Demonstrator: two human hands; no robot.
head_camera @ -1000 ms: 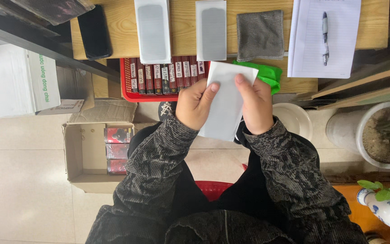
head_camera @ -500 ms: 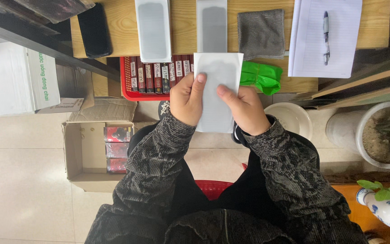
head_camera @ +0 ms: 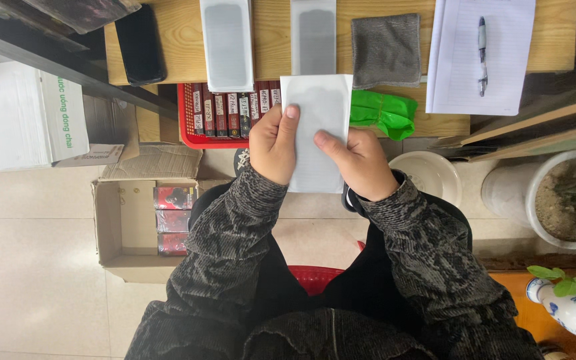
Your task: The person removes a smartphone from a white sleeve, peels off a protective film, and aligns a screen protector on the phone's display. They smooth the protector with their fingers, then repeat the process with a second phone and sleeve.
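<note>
We grip the white sleeve [head_camera: 316,133] at frame centre, left hand [head_camera: 273,145] and right hand [head_camera: 358,163] clamped on its sides, long axis pointing toward the desk [head_camera: 181,40].

Grey cloth [head_camera: 386,50], pen [head_camera: 481,47] on paper [head_camera: 461,80], red basket [head_camera: 191,127], cardboard box [head_camera: 118,230]

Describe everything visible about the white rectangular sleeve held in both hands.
The white rectangular sleeve is flat, thin and paper-like, with a faint grey rectangular shade showing through its middle. It is held upright lengthwise in the head view, above the person's lap and just in front of the wooden table edge. The left hand grips its left edge, thumb on the face; the right hand grips its right edge, thumb across the front. Its lower end is free.
</note>
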